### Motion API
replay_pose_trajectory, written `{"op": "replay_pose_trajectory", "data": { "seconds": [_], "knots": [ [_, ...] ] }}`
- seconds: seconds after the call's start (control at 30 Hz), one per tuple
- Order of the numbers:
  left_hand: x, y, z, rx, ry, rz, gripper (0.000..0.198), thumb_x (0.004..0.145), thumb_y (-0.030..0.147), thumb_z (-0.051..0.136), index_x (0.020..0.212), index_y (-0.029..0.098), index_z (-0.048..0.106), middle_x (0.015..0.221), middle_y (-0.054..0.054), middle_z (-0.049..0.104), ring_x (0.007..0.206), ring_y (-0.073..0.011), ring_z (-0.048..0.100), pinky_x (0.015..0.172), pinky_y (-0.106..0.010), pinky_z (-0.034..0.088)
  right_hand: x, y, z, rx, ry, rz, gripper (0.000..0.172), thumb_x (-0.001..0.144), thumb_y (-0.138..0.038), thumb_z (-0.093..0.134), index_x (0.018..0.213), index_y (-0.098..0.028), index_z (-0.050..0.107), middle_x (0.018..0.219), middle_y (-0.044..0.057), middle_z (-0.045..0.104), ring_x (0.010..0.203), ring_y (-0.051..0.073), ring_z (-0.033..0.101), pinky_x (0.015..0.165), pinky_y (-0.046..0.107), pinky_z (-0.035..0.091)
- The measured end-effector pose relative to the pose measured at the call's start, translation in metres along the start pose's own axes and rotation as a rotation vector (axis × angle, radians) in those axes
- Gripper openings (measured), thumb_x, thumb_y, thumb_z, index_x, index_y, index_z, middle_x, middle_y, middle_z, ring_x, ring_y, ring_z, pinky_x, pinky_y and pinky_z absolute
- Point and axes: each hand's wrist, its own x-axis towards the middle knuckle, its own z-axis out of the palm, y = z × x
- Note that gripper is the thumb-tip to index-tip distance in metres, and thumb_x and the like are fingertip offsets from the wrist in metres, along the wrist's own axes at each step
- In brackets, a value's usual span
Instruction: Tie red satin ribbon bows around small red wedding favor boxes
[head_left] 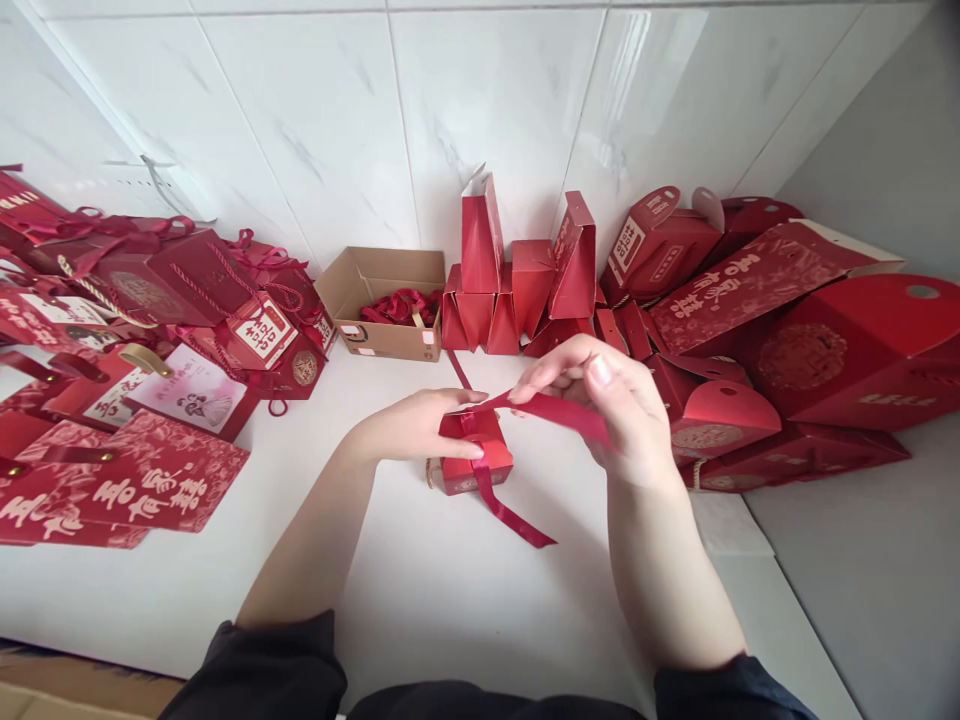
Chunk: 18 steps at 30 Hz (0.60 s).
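A small red gift box (480, 462) sits on the white table (420, 590) in front of me. A dark red ribbon (517, 515) crosses its top and trails off toward me on the table. My left hand (416, 428) rests on the box, fingers pinched on the ribbon at the box top. My right hand (607, 410) hovers just right of the box, its fingers closed on the other stretch of ribbon, pulling it taut to the right.
An open cardboard box (382, 300) holding red ribbons stands at the back by the wall. Small folded red boxes (517, 280) stand beside it. Larger red gift boxes (787, 340) pile up at right, more red boxes and bags (135, 380) at left.
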Motion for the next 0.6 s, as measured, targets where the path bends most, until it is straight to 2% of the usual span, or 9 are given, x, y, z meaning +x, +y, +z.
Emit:
{"op": "replay_pose_trajectory", "data": {
  "seconds": [0.1, 0.17, 0.2, 0.27, 0.33, 0.4, 0.47, 0.6],
  "knots": [
    [-0.002, 0.008, 0.004, -0.102, 0.143, 0.099, 0.031, 0.088, 0.043, 0.058, 0.104, 0.021, 0.073, 0.1, -0.005, 0.074, 0.094, -0.0253, 0.069, 0.082, -0.034, 0.053, -0.004, 0.003, 0.001, -0.051, -0.04, 0.024, 0.02, 0.098, -0.033, 0.05, 0.098, -0.021, 0.066, 0.104, 0.006, 0.069, 0.099, 0.02, 0.066, 0.087, 0.037, 0.054],
    [-0.004, 0.012, 0.005, -0.171, 0.262, 0.096, 0.034, 0.093, 0.042, 0.05, 0.102, 0.02, 0.075, 0.097, -0.006, 0.075, 0.093, -0.0245, 0.069, 0.083, -0.035, 0.054, -0.007, 0.009, -0.002, -0.117, -0.008, 0.053, 0.017, 0.097, -0.033, 0.053, 0.107, -0.023, 0.062, 0.118, 0.007, 0.064, 0.101, 0.02, 0.064, 0.087, 0.036, 0.054],
    [-0.006, 0.013, 0.006, -0.195, 0.314, 0.087, 0.034, 0.094, 0.041, 0.048, 0.105, 0.021, 0.074, 0.1, -0.006, 0.075, 0.096, -0.0241, 0.069, 0.085, -0.035, 0.055, -0.009, 0.015, -0.005, -0.171, 0.02, 0.074, 0.017, 0.096, -0.034, 0.053, 0.108, -0.023, 0.061, 0.118, 0.006, 0.063, 0.097, 0.018, 0.064, 0.084, 0.035, 0.054],
    [-0.009, 0.016, 0.005, -0.215, 0.394, 0.073, 0.033, 0.095, 0.038, 0.049, 0.11, 0.021, 0.073, 0.109, -0.007, 0.073, 0.104, -0.0236, 0.068, 0.092, -0.034, 0.054, -0.016, 0.027, -0.013, -0.341, 0.037, 0.138, 0.017, 0.097, -0.036, 0.053, 0.099, -0.021, 0.062, 0.1, 0.005, 0.066, 0.086, 0.016, 0.063, 0.08, 0.031, 0.051],
    [-0.012, 0.018, 0.003, -0.207, 0.45, 0.065, 0.031, 0.093, 0.036, 0.053, 0.108, 0.021, 0.075, 0.112, -0.007, 0.073, 0.108, -0.0237, 0.067, 0.094, -0.034, 0.054, -0.029, 0.041, -0.02, -0.527, -0.075, 0.247, 0.024, 0.097, -0.037, 0.05, 0.087, -0.02, 0.063, 0.083, 0.003, 0.065, 0.076, 0.015, 0.06, 0.074, 0.029, 0.048],
    [-0.014, 0.019, 0.001, -0.194, 0.507, 0.071, 0.028, 0.09, 0.037, 0.059, 0.106, 0.021, 0.076, 0.11, -0.007, 0.074, 0.106, -0.0246, 0.068, 0.093, -0.034, 0.055, -0.044, 0.052, -0.026, -0.612, -0.226, 0.304, 0.027, 0.097, -0.037, 0.05, 0.084, -0.019, 0.064, 0.081, 0.003, 0.066, 0.073, 0.015, 0.059, 0.069, 0.028, 0.045],
    [-0.016, 0.02, 0.0, -0.184, 0.552, 0.086, 0.028, 0.087, 0.037, 0.063, 0.106, 0.021, 0.076, 0.109, -0.007, 0.074, 0.104, -0.0255, 0.068, 0.092, -0.035, 0.056, -0.058, 0.059, -0.029, -0.583, -0.348, 0.357, 0.028, 0.097, -0.038, 0.05, 0.087, -0.019, 0.067, 0.085, 0.004, 0.067, 0.076, 0.015, 0.06, 0.069, 0.027, 0.045],
    [-0.02, 0.023, -0.001, -0.176, 0.568, 0.105, 0.03, 0.09, 0.038, 0.059, 0.106, 0.021, 0.076, 0.111, -0.008, 0.074, 0.107, -0.0267, 0.068, 0.094, -0.036, 0.056, -0.078, 0.06, -0.032, -0.529, -0.378, 0.49, 0.031, 0.096, -0.042, 0.051, 0.088, -0.018, 0.07, 0.087, 0.005, 0.068, 0.078, 0.016, 0.061, 0.071, 0.027, 0.046]
  ]
}}
